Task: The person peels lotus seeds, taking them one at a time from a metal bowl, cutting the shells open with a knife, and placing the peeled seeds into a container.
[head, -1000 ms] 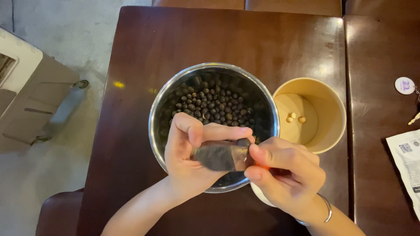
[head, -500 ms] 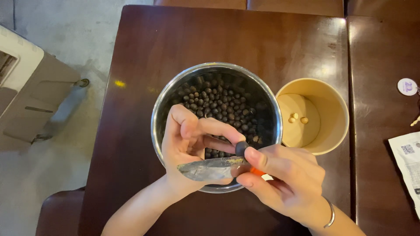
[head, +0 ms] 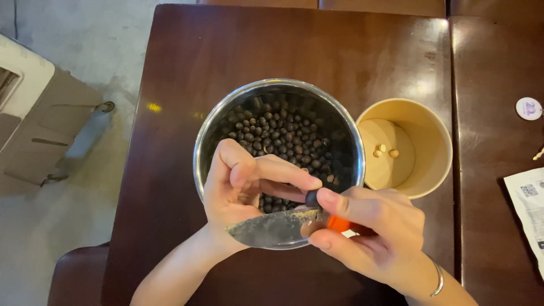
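Note:
A steel bowl (head: pixel 211 133) full of small dark round seeds (head: pixel 280 133) stands on a dark wooden table (head: pixel 294 45). Over its near rim my left hand (head: pixel 241 187) pinches one dark seed (head: pixel 311 198) between thumb and fingertips. My right hand (head: pixel 374 235) grips a knife by its orange handle (head: pixel 339 224). The grey blade (head: pixel 275 228) points left under my left hand, and its edge meets the seed.
A tan paper cup (head: pixel 433 144) with three pale peeled kernels (head: pixel 384 152) stands right of the bowl. A printed paper (head: pixel 530 209) and a small round sticker (head: pixel 528 107) lie at the right. A grey-white bin (head: pixel 39 124) is on the floor at the left.
The blade has turned from lying across my fingers to flat and lower, pointing left. My left fingers have closed tighter on the single seed.

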